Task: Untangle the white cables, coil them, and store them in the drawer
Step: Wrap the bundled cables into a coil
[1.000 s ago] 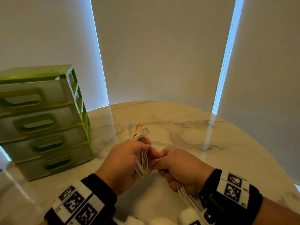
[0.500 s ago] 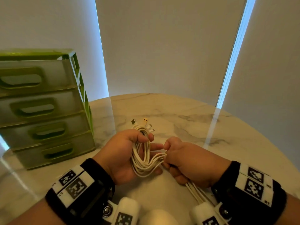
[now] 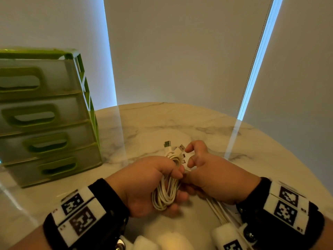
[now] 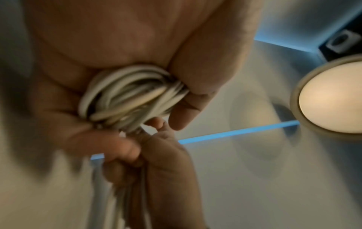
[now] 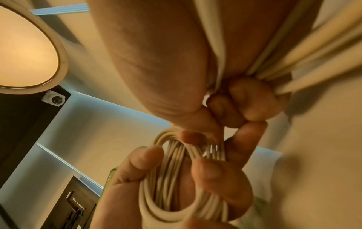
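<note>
left hand [image 3: 149,184] is wrapped round the coil of white cables [image 3: 166,193], held above the table [image 3: 198,123]. loose strands, pinched by the right hand [image 3: 209,175], have been drawn closer since a moment ago; winding seems nearly finished, with the drawer unit [image 3: 46,120] unopened.

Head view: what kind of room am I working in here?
Probably a home or small office corner: a round marble-look table, drawn roller blinds over windows, and a green plastic desktop drawer unit beside the white cables.
</note>
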`<state>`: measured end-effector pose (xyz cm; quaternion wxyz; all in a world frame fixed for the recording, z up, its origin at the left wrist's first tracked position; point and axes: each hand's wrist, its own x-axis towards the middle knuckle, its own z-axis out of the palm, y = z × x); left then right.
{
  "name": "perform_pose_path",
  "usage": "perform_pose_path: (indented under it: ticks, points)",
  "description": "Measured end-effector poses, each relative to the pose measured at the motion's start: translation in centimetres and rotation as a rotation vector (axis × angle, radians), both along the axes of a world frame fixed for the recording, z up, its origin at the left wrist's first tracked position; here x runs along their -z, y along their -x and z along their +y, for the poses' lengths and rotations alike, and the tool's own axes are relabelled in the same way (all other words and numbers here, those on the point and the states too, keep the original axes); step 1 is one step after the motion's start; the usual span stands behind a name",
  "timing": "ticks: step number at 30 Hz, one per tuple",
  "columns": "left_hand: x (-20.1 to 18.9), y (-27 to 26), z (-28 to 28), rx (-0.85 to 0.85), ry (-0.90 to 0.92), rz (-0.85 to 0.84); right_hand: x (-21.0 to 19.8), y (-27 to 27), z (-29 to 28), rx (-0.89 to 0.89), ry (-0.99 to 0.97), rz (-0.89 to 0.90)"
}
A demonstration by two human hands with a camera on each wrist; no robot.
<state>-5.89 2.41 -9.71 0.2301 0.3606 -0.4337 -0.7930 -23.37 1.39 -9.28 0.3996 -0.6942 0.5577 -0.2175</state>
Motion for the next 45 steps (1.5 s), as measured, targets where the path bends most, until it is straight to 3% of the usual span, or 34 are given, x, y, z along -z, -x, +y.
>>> perform_pose_path:
  ticks: [4, 9, 11, 16, 20, 25, 31, 34, 37, 40, 45]
  points:
    - [-0.1, 0.4, 0.1, -0.139, 0.16, -0.098, 0.2, -0.2, 0.1, 0.031, -0.034, -0.13]
    - [0.4, -0.5, -0.8, -0.246, 0.331, -0.265, 0.4, -0.2, -0.2, 0.059, -0.245, -0.384]
    - [0.7, -0.5, -1.3, -0.303, 0.406, -0.328, -0.5, -0.5, -0.1, 0.046, -0.313, -0.382]
    - [0.8, -1.6, -2.9, -0.575, 0.594, -0.421, -4.2, -0.2, -0.6, -0.043, -0.426, -0.183]
    - [0.5, -2.3, -3.4, -0.652, 0.841, -0.622, -5.8, -1.2, -0.8, 0.016, -0.401, -0.31]
    - [1.3, -3.1, -4.1, -0.67, 0.87, -0.692, -1.4, -2.8, -0.5, 0.005, -0.597, -0.381]
    - [1.0, -3.3, -4.3, -0.733, 0.868, -0.696, -0.8, -1.0, -0.5, -0.12, -0.82, -0.69]
    - [0.7, -3.5, -4.6, -0.794, 0.797, -0.662, -1.2, -0.6, -1.0, -0.12, -0.753, -0.698]
    - [0.4, -3.1, -4.5, -0.828, 0.646, -0.572, -1.5, -1.9, -1.2, 0.033, -0.492, -0.695]
    - [0.3, -2.5, -4.1, -0.784, 0.577, -0.537, -1.0, -2.9, -0.4, 0.047, -0.294, -0.64]
    - [0.6, -1.5, -3.7, -0.79, 0.524, -0.412, -0.7, -2.3, 0.4, 0.049, -0.207, -0.77]
